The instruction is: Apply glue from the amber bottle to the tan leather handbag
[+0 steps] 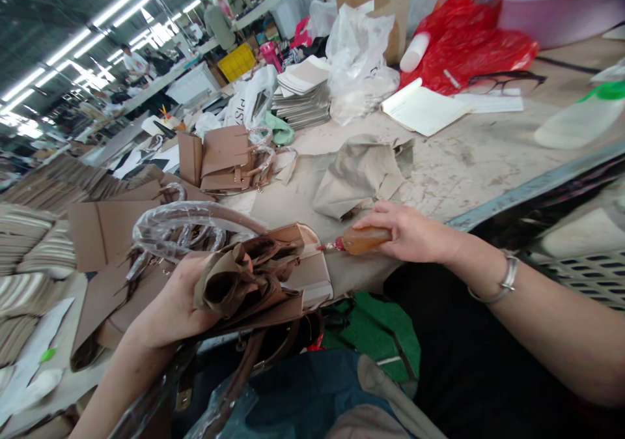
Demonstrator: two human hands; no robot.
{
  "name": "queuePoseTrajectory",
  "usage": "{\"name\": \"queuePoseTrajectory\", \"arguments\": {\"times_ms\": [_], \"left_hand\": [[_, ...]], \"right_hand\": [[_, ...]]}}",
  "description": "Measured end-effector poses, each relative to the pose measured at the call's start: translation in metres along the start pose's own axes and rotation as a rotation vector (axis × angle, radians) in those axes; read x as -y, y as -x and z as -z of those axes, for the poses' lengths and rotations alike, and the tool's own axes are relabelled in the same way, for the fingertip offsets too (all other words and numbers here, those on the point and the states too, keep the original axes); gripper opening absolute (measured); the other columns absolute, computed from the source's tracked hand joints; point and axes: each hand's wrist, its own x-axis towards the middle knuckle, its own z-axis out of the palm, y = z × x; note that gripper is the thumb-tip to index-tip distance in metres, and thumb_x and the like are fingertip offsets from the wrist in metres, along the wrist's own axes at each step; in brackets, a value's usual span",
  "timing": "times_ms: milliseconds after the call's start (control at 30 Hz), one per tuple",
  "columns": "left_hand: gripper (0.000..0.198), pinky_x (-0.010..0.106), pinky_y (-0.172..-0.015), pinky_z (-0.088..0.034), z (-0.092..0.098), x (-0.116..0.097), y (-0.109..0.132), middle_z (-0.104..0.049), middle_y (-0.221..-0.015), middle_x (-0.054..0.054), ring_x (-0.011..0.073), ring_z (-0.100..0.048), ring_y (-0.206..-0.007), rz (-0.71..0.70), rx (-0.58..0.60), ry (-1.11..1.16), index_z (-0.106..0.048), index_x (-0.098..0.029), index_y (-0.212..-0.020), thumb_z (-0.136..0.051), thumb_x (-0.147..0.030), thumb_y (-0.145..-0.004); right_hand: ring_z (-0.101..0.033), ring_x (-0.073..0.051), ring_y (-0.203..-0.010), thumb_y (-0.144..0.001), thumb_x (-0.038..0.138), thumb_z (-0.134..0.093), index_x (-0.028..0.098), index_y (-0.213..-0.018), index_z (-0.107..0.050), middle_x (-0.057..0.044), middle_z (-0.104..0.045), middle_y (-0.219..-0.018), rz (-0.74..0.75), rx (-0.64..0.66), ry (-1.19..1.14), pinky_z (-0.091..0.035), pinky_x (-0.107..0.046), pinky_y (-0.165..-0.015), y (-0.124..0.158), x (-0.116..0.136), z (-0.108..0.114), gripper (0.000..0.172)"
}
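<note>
Head view: at the near edge of the table (439, 159), the left hand (188, 302) has fingers clamped on a brown bag (280, 315); the right hand (407, 234) wraps its fingers round an amber bottle (365, 240), red nozzle (338, 244) toward the bag.

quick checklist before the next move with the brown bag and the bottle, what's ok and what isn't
1. Left hand holding the brown bag: ok.
2. Right hand gripping the amber bottle: ok.
3. Red nozzle pointed toward the bag: ok.
4. Nozzle tip touching the bag: cannot tell.
5. Handle covered in clear plastic: ok.
6. Glasses on the table, apart from both hands: ok.
</note>
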Motion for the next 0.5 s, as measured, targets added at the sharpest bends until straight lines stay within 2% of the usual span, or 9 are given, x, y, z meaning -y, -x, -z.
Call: {"name": "queuePoseTrajectory", "arguments": {"times_ms": [100, 233, 500], "left_hand": [[0.021, 0.015, -0.068, -0.051, -0.001, 0.005, 0.000, -0.069, -0.080, -0.004, 0.0093, -0.065, -0.068, -0.021, 0.013, 0.025, -0.060, -0.022, -0.098, -0.062, -0.019, -0.077], [0.024, 0.014, -0.068, -0.051, -0.001, 0.009, 0.000, -0.069, -0.082, -0.006, 0.0079, -0.065, -0.068, -0.048, 0.015, 0.012, -0.060, -0.024, -0.101, -0.061, -0.018, -0.079], [0.021, 0.014, -0.070, -0.051, -0.001, -0.002, -0.003, -0.068, -0.084, -0.006, 0.0074, -0.065, -0.070, -0.055, 0.006, -0.004, -0.060, -0.024, -0.099, -0.059, -0.016, -0.079]], "right_hand": [[-0.055, -0.018, -0.086, -0.070, 0.004, -0.057, 0.021, -0.120, -0.065, -0.006, -0.053, -0.095, 0.010, -0.048, 0.022, -0.046, -0.030, -0.079, -0.002, -0.002, -0.004, 0.053], [-0.055, -0.019, -0.085, -0.072, 0.009, -0.062, 0.022, -0.117, -0.067, -0.005, -0.053, -0.093, -0.012, -0.015, 0.004, -0.046, -0.031, -0.078, -0.003, -0.005, -0.007, 0.047], [-0.056, -0.021, -0.091, -0.072, 0.012, -0.065, 0.020, -0.117, -0.067, -0.006, -0.057, -0.098, -0.048, 0.000, -0.034, -0.046, -0.033, -0.084, -0.001, -0.005, -0.002, 0.046]]}}
